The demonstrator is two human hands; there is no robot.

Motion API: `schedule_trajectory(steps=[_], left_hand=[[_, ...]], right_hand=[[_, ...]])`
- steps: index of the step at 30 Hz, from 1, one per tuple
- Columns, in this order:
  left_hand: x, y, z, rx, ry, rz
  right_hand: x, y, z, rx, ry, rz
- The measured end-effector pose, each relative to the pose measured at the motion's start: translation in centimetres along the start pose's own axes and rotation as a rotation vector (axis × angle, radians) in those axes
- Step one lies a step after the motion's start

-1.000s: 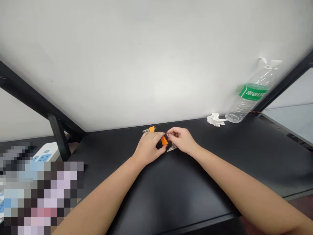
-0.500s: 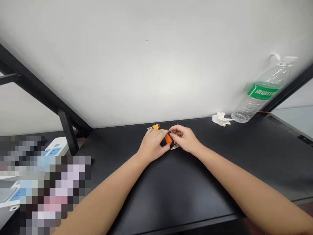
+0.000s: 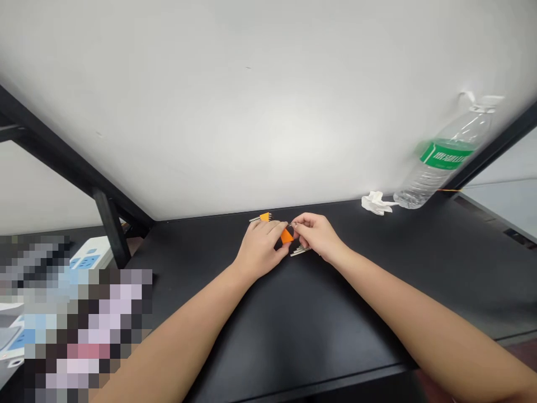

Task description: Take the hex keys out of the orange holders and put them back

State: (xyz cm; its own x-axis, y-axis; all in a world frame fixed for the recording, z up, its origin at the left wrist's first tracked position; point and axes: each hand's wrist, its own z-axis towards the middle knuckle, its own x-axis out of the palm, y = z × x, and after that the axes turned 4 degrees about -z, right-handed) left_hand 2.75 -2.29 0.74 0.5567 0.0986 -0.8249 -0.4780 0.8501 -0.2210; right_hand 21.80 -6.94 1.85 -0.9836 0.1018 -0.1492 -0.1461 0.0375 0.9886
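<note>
My left hand (image 3: 263, 243) is closed around a small orange holder (image 3: 287, 235), whose near end shows between thumb and fingers. Right beside it, my right hand (image 3: 311, 232) pinches a thin, dark, rod-like piece (image 3: 290, 224) at the holder's upper edge. The fingers hide most of that piece, and I cannot tell whether it sits in the holder. Several thin metal rods (image 3: 299, 251) lie on the black table under my right hand. Behind my left hand's knuckles rests a second orange holder (image 3: 265, 216) with metal rods through it, partly covered by the hand.
A crumpled white tissue (image 3: 377, 203) lies by the wall, next to a clear plastic bottle (image 3: 447, 154) with a green label. The black table (image 3: 293, 330) meets a pale wall (image 3: 268, 112). Power strips (image 3: 90, 258) and a blurred-out area are at the left.
My right hand's fingers have shifted slightly at the holder's upper edge. The orange holder in my left hand has turned a little. The whole view has moved slightly.
</note>
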Motion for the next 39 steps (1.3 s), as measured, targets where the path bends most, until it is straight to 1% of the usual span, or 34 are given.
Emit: schedule_trajectory(steps=[2,5,11,15,17,19,21,23,26,28,30,34,39], left_hand=[[0.0,-0.1,0.0,-0.002,-0.011,0.008],[-0.1,-0.2,0.1,-0.010,0.000,-0.011],[-0.1,-0.1,0.1,-0.022,0.000,-0.009],[0.0,0.1,0.0,-0.033,-0.008,0.021],[0.1,0.3,-0.1,-0.047,-0.004,0.034],[0.1,0.6,-0.1,-0.076,0.001,0.053],[0.1,0.8,-0.1,-0.109,0.008,0.070],[0.0,0.9,-0.1,-0.132,0.019,0.070],[0.0,0.9,-0.1,-0.134,0.027,0.051],[0.0,0.9,-0.2,-0.132,0.023,0.045],[0.1,0.9,-0.2,-0.134,0.021,0.047],[0.3,1.0,-0.3,-0.140,0.021,0.052],[0.2,1.0,-0.2,-0.125,0.020,0.042]], right_hand=[[0.3,0.3,-0.1,0.028,-0.007,0.095],[0.5,0.4,-0.2,0.030,-0.022,0.159],[0.4,-0.2,-0.1,-0.040,-0.047,0.098],[0.3,-0.3,-0.1,-0.013,-0.059,0.042],[-0.1,-0.3,0.1,0.012,-0.072,0.049],[-0.8,-0.3,0.4,0.008,-0.095,0.040],[-2.0,-0.4,0.9,-0.001,-0.092,-0.074],[-3.4,-0.6,1.4,0.002,-0.028,-0.348],[-5.1,-0.8,1.8,-0.052,0.040,-0.776],[-5.9,-0.8,1.9,-0.086,0.079,-0.917],[-6.5,-0.7,2.0,-0.107,0.133,-0.962],[-7.3,-0.5,1.9,-0.135,0.225,-0.979],[-7.6,-0.2,1.6,-0.176,0.413,-0.974]])
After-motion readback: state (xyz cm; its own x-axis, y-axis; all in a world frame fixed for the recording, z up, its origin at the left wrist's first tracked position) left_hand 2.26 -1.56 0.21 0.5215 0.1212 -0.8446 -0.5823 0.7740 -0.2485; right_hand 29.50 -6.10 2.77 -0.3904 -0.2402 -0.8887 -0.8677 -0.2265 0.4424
